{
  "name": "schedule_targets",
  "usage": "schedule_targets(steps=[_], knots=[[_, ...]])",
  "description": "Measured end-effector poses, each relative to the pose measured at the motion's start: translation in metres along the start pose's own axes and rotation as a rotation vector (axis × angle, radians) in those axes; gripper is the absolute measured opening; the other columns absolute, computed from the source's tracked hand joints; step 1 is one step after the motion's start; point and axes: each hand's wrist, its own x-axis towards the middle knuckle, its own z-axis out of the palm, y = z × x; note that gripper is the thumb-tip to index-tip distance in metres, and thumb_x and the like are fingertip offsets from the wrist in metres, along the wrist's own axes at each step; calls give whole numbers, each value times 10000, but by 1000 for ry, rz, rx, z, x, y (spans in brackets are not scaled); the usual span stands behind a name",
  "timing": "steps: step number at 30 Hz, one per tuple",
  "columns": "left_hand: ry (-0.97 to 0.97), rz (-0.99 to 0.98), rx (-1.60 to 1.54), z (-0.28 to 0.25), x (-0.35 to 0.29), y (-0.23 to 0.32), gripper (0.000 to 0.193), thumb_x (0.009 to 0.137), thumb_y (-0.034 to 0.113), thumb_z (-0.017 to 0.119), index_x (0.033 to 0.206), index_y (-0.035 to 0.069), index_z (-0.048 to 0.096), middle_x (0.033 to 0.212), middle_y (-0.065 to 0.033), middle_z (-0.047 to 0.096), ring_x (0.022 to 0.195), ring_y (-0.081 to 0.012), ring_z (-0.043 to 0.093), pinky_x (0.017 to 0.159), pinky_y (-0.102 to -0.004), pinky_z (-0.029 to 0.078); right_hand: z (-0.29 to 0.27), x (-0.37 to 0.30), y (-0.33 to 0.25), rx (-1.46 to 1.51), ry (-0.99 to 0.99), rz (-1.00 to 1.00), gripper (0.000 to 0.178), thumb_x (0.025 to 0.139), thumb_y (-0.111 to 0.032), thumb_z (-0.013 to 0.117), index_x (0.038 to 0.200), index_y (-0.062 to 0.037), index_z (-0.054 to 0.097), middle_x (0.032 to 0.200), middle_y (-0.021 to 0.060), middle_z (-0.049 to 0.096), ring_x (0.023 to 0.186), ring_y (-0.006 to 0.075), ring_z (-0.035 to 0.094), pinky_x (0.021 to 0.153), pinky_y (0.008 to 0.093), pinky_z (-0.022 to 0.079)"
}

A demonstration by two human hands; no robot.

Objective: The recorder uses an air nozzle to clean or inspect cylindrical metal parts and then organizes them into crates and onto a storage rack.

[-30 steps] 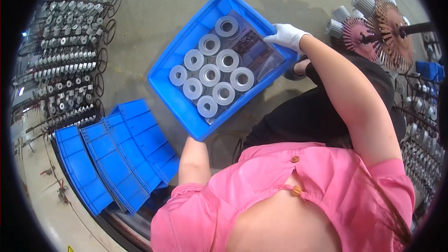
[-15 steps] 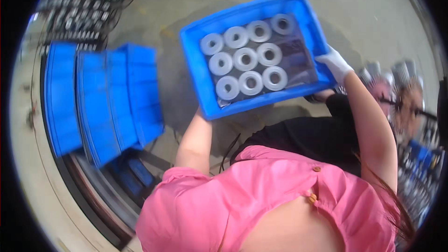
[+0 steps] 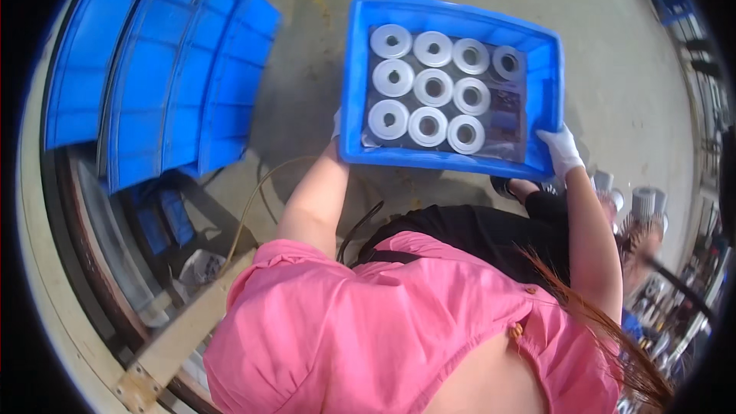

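the blue rectangular plastic bin (image 3: 452, 162) is showing a smooth sheen; silvery metallic rings (image 3: 433, 100) are appearing matt.

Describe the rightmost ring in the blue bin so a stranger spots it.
Find the blue bin held before the pink shirt. Inside, pale rings sit in columns; follow the farthest row rightward to its end. The rightmost ring stands alone in its column, while other columns have three.

The place looks like a factory workshop: grey floor (image 3: 598, 61) (faintly yellow-marked), stacked blue crates (image 3: 149, 77) and ring-shaped parts (image 3: 420, 87) in rows.
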Motion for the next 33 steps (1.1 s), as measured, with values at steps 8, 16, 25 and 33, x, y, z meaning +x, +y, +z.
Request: schedule_targets(steps=[8, 16, 25, 33], knots=[[30, -19, 56, -11, 11, 9, 388, 867, 395, 455, 1038, 64, 561, 920, -52, 574, 804, -213, 539, 696, -354, 446, -5, -18, -6, -293, 110, -59, 684, 680, -270, 679, 1247, -3, 406, 1043, 175, 587, 931, 224, 593, 808, 308, 469], [84, -66, 133, -29, 5, 12, 374, 871, 382, 455, 1017, 59, 572, 890, -46, 580, 768, -208, 546, 662, -349, 456, -21, -28, -5, -513, 43, 13, 617, 691, -331, 622, 1226, -71, 459, 992, 165, 610, 905, 260, 603, 805, 329, 463], [402, 548, 290, -30, -38, 141, 280, 868, 363, 481, 806, 94, 528, 719, 8, 497, 583, -135, 427, 491, -274, 356, -49, -65, -50, -169, 505, -327, 677, 771, -437, 566, 1229, 35, 403, 1139, 205, 527, 1074, 288, 506, 918, 322, 387], [-1348, 62, -401, 288, -250, 117, 441, 928, 319, 320, 1166, -20, 472, 1263, -210, 419, 1128, -321, 440, 910, -419, 376, -11, -236, -65, -21, 630, -962, 400, 715, -286, 672, 987, -24, 541, 893, 126, 573, 822, 281, 559, 711, 338, 448]])
